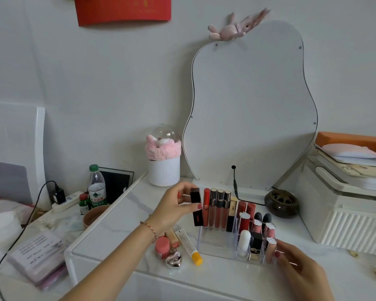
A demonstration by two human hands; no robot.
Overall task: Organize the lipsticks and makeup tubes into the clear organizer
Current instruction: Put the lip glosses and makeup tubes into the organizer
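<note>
black lipstick [196,206] | red gloss tube [206,207] at its 3 o'clock | yellow-capped white tube [189,246] | pink jar [162,246] | white marbled tabletop [122,213]

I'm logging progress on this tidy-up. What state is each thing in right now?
Black lipstick: upright, held by left hand beside the organizer's left end.
Clear organizer: partly filled, its front left section bare.
Right hand: touching the organizer's right front corner.
Yellow-capped tube: lying on the table.
Water bottle: upright, capped.
</note>
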